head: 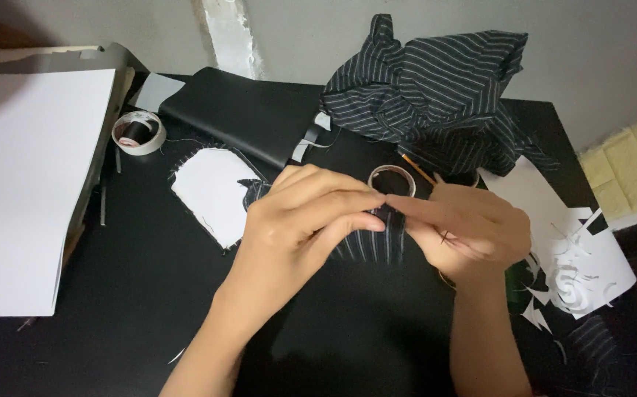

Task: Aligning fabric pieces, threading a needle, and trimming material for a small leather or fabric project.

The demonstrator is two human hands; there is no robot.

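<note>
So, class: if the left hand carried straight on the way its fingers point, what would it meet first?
Most likely the right hand: the left hand points right, fingertips already meeting over the striped cloth.

I see no signs or screens here, and hardly anything that counts as a package. The nearest is the flat grey cardboard box (109,59) at the far left edge of my tabletop (134,294), its torn flap poking out from under a stack of white paper. The roll of tape (138,132) beside it has a white core with a small red-printed label on its inside, too small to make out.
</note>
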